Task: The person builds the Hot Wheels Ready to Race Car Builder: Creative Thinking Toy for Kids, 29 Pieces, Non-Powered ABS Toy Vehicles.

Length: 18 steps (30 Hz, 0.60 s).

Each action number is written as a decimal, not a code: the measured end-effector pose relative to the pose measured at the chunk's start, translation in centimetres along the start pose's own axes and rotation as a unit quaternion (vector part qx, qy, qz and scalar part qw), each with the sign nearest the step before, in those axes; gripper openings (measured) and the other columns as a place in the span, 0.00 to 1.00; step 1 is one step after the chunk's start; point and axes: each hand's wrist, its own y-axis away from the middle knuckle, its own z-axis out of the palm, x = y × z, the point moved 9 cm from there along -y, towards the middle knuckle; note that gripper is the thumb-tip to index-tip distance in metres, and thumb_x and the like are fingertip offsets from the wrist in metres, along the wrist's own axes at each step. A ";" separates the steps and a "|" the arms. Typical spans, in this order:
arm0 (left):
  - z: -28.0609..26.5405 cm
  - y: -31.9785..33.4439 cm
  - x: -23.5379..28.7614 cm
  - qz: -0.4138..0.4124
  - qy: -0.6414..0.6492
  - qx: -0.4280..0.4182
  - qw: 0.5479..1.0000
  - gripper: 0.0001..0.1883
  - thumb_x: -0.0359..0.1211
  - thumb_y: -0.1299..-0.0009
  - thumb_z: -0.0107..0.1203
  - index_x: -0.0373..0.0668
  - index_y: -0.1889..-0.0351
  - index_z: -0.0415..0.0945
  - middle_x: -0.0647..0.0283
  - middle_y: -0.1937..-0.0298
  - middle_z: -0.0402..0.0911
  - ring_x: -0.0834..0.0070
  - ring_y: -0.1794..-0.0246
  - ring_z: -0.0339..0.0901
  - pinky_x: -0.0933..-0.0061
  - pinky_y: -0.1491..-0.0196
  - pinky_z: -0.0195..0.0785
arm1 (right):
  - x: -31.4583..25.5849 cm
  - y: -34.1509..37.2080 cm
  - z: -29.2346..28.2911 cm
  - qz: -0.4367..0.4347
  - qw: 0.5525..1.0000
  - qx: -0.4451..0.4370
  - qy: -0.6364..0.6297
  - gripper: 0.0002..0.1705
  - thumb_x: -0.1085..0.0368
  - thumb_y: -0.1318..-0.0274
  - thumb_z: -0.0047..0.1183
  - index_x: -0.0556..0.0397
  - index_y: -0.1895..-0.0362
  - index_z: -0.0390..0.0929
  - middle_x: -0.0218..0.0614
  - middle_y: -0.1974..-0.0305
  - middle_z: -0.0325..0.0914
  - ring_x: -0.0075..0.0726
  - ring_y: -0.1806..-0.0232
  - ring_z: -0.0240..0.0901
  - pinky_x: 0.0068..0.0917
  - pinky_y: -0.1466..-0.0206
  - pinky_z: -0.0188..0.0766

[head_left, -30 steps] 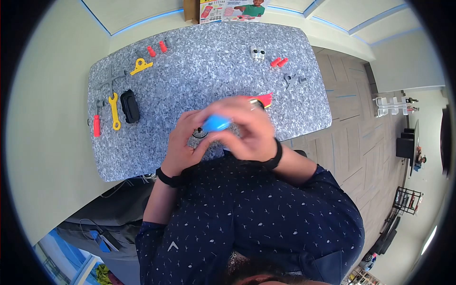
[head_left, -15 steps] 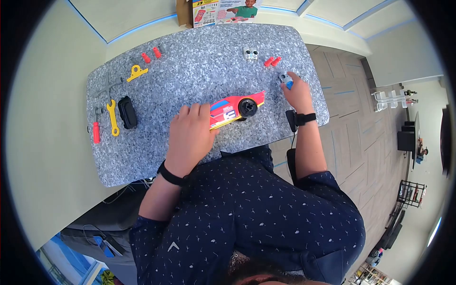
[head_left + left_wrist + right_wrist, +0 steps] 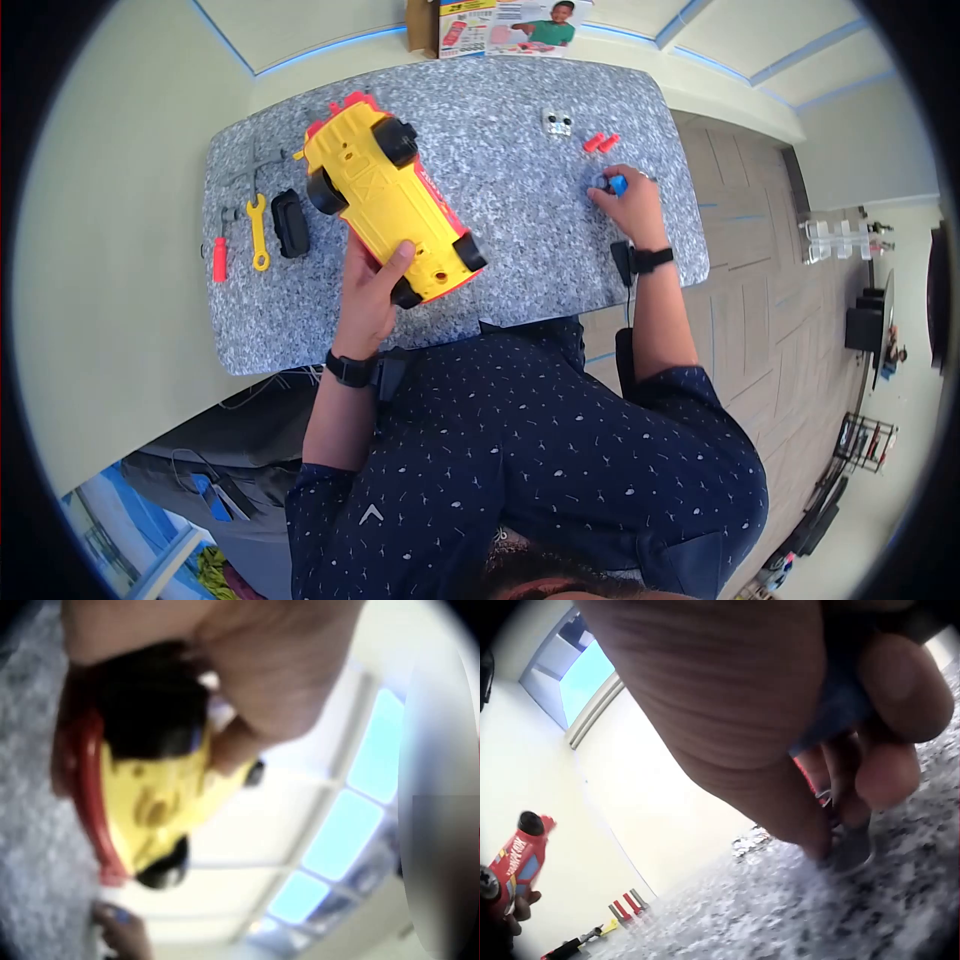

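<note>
My left hand grips a red and yellow toy car by one end, thumb across its yellow underside. The car is tilted up, bottom and black wheels facing the head camera. In the left wrist view the car is blurred beneath the hand. Over the table's right side, my right hand keeps a blue plastic piece tucked in curled fingers. Its fingertips come down at a grey part on the tabletop, mostly hidden by the hand.
A silver engine-like block and red pieces lie beyond the right hand. On the left are a yellow wrench, black part, red-handled tool and grey cross-shaped piece. A printed box stands behind the table.
The hands were together around the blue piece, then parted. My right hand moved to the grey part at the right; my left took the car, lifted it and turned its underside up.
</note>
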 end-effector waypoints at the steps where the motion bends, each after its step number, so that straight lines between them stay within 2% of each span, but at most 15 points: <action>1: 0.0 0.0 -0.7 -0.006 0.038 0.018 0.999 0.41 0.22 0.16 0.64 0.46 0.10 0.54 0.60 0.20 0.76 0.68 0.20 0.76 0.60 0.19 0.71 | -2.3 0.9 -0.2 -0.069 0.997 0.033 -0.027 0.26 0.60 0.47 0.83 0.54 0.45 0.91 0.49 0.51 0.91 0.58 0.49 0.90 0.46 0.43 0.85; 2: -0.3 0.1 -1.5 -0.014 0.075 0.036 0.996 0.42 0.22 0.16 0.64 0.47 0.09 0.53 0.60 0.19 0.75 0.68 0.20 0.76 0.59 0.19 0.71 | -4.5 2.3 -0.5 -0.135 0.987 0.065 -0.054 0.26 0.61 0.48 0.84 0.54 0.45 0.91 0.48 0.49 0.91 0.56 0.48 0.90 0.44 0.42 0.84; 6: -0.2 -0.4 -2.7 0.038 0.104 0.064 0.992 0.39 0.22 0.16 0.63 0.49 0.11 0.57 0.61 0.20 0.76 0.68 0.20 0.76 0.58 0.20 0.73 | -15.7 8.0 0.2 -0.207 0.933 0.003 -0.294 0.25 0.66 0.48 0.84 0.55 0.46 0.91 0.47 0.42 0.88 0.48 0.47 0.89 0.41 0.41 0.84; 8: -0.1 -0.5 -3.4 0.035 0.130 0.082 0.987 0.37 0.22 0.16 0.62 0.49 0.13 0.59 0.62 0.21 0.77 0.68 0.21 0.76 0.58 0.21 0.73 | -19.4 10.6 1.5 -0.270 0.914 0.019 -0.303 0.26 0.68 0.47 0.84 0.57 0.43 0.90 0.46 0.42 0.85 0.47 0.48 0.88 0.40 0.43 0.85; 10: 0.1 -0.5 -3.7 0.033 0.145 0.086 0.985 0.36 0.21 0.16 0.63 0.50 0.14 0.60 0.62 0.22 0.77 0.68 0.22 0.77 0.58 0.21 0.74 | -21.2 12.2 3.6 -0.280 0.913 0.020 -0.297 0.27 0.69 0.45 0.83 0.57 0.41 0.90 0.44 0.43 0.84 0.45 0.49 0.88 0.39 0.44 0.86; 14: -0.1 -0.1 -3.9 0.025 0.139 0.078 0.987 0.39 0.18 0.19 0.65 0.50 0.15 0.60 0.61 0.23 0.77 0.67 0.23 0.78 0.58 0.22 0.75 | -22.1 13.0 5.2 -0.296 0.920 0.049 -0.250 0.27 0.70 0.41 0.81 0.59 0.38 0.89 0.42 0.46 0.82 0.44 0.51 0.88 0.36 0.47 0.86; 15: -0.2 0.0 -3.9 0.020 0.135 0.077 0.988 0.40 0.17 0.20 0.65 0.50 0.15 0.60 0.61 0.23 0.77 0.67 0.23 0.79 0.58 0.23 0.75 | -22.1 12.8 5.2 -0.286 0.926 0.051 -0.239 0.25 0.70 0.41 0.80 0.56 0.39 0.90 0.42 0.47 0.82 0.44 0.50 0.88 0.35 0.47 0.85; 18: 0.3 0.3 -3.3 0.041 0.123 0.053 0.990 0.44 0.13 0.26 0.68 0.50 0.17 0.60 0.59 0.24 0.78 0.66 0.24 0.80 0.58 0.24 0.77 | -21.8 13.0 6.0 -0.341 0.904 0.055 -0.253 0.24 0.70 0.41 0.80 0.52 0.40 0.91 0.41 0.49 0.82 0.45 0.51 0.88 0.36 0.48 0.85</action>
